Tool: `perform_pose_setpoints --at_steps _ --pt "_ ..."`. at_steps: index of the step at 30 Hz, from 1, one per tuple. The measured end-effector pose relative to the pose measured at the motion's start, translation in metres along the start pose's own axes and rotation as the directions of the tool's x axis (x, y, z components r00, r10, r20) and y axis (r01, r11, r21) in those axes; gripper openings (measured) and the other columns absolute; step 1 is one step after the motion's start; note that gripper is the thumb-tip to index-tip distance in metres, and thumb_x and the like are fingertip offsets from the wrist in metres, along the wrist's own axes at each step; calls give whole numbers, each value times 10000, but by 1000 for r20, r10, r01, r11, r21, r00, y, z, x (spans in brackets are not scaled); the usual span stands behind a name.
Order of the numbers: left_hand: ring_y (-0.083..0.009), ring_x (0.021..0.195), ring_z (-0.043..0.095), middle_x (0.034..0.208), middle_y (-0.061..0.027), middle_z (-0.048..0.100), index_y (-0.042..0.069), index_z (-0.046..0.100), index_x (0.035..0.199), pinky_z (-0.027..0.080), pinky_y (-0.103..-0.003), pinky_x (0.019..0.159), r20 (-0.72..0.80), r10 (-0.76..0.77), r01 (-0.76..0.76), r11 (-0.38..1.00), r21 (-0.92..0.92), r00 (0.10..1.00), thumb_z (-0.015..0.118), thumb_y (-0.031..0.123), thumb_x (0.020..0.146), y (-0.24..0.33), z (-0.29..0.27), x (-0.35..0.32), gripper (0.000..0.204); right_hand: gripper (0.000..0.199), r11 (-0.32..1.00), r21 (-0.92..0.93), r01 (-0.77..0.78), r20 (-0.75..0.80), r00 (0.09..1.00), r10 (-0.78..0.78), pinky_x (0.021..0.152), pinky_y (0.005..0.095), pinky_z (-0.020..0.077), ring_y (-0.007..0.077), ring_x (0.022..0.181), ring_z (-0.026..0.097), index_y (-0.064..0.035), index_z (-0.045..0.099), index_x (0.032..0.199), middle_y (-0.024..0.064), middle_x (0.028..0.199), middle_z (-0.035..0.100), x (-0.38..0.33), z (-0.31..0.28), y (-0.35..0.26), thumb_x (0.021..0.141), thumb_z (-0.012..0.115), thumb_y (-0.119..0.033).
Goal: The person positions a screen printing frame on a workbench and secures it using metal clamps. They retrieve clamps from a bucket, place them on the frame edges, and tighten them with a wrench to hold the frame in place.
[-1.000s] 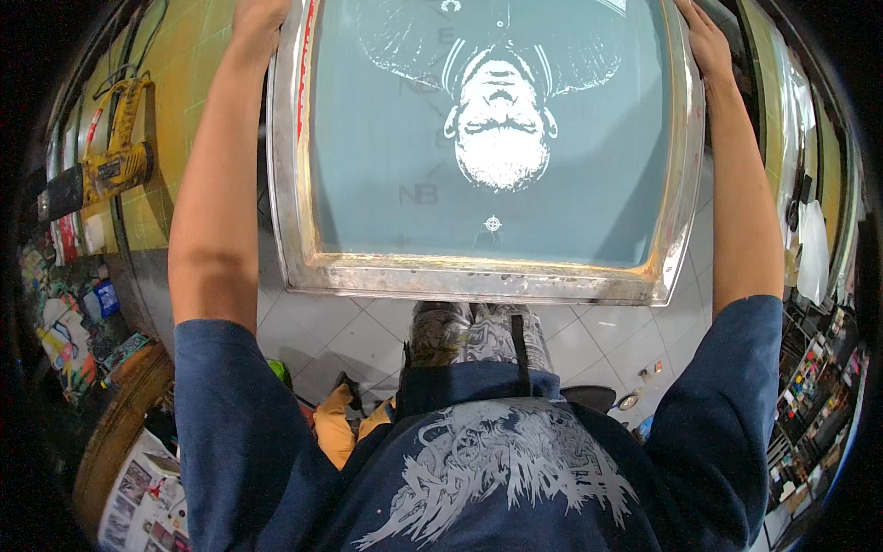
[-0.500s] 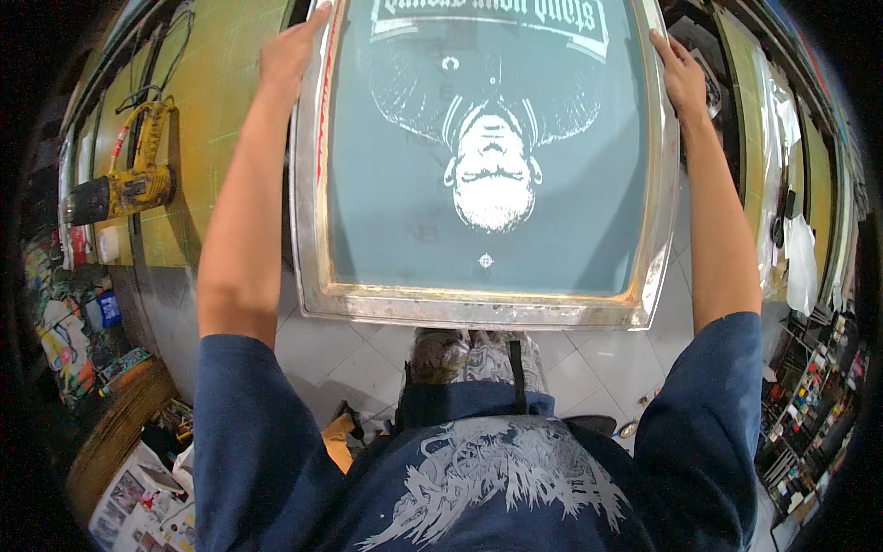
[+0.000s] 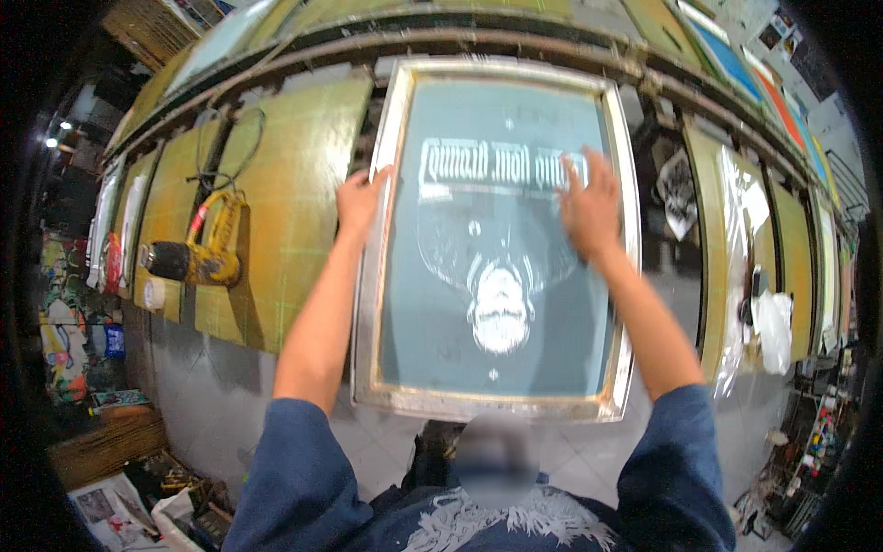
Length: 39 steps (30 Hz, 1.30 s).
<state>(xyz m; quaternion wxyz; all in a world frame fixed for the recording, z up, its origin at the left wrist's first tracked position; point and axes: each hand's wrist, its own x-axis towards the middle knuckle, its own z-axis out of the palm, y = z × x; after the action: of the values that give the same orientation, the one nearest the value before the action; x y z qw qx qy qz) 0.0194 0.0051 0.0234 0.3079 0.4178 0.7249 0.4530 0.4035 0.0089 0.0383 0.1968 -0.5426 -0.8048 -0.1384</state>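
Both hands rest on a metal-framed printing screen (image 3: 497, 248) that lies flat on a long yellow-green desk (image 3: 294, 212). Left hand (image 3: 361, 201): fingers curled over the left rail of the frame, gripping it. Right hand (image 3: 589, 207): released, fingers spread, palm pressed flat on the grey-green mesh near the upper right; motion blur softens its outline, so individual fingertips are hard to separate.

Screen: pale aluminium rails enclose the mesh. The mesh carries a white stencil, a band of lettering across the upper part and a figure-like shape below it, both upside down from this viewpoint. The near rail overhangs the desk edge above the tiled floor (image 3: 230, 405).

Hidden or unclear: a blurred patch covers the area directly below the near rail. The dark blue sleeves (image 3: 303, 478) are cut off at the lower edge. The picture rim is black and bends the desk line.

Surroundings: a yellow heat gun (image 3: 198, 253) with a black nozzle lies on the desk well left of the screen, its cable looped above it. A clear plastic sheet (image 3: 736, 239) hangs over the desk to the right. Small colourful containers (image 3: 78, 322) stand at far left, too small to make out.
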Motion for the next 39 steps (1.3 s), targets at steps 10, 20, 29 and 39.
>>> perform_pose_setpoints --at_steps 10,20,29,39 --pt "-311 1064 660 1183 -223 675 -44 618 1254 497 -369 931 -48 250 -241 960 144 967 742 272 857 -14 14 7 523 782 921 385 -56 201 979 -24 1154 567 173 426 1440 180 -59 415 1464 268 1515 266 7 -17 -100 862 679 -483" --pt "-251 743 663 798 -121 703 36 751 974 536 -389 768 66 278 -283 889 361 958 685 343 890 74 62 265 325 837 924 368 -102 322 946 -24 1164 592 136 434 1458 147 -50 405 1464 266 1546 232 19 -20 -104 851 657 -562" --pt "-121 856 537 1151 63 655 246 746 1105 438 -359 815 628 -459 190 873 449 629 665 384 943 81 96 350 228 852 912 382 -146 378 926 -10 1165 584 130 424 1465 146 -65 397 1476 270 1550 227 15 -15 -95 861 618 -611" --pt "-141 736 552 824 32 641 151 712 880 433 -369 712 434 -455 233 850 472 778 767 441 849 112 114 317 297 857 929 346 -132 380 925 -10 1167 565 147 415 1471 173 -77 370 1504 285 1557 230 13 -12 -86 904 510 -673"
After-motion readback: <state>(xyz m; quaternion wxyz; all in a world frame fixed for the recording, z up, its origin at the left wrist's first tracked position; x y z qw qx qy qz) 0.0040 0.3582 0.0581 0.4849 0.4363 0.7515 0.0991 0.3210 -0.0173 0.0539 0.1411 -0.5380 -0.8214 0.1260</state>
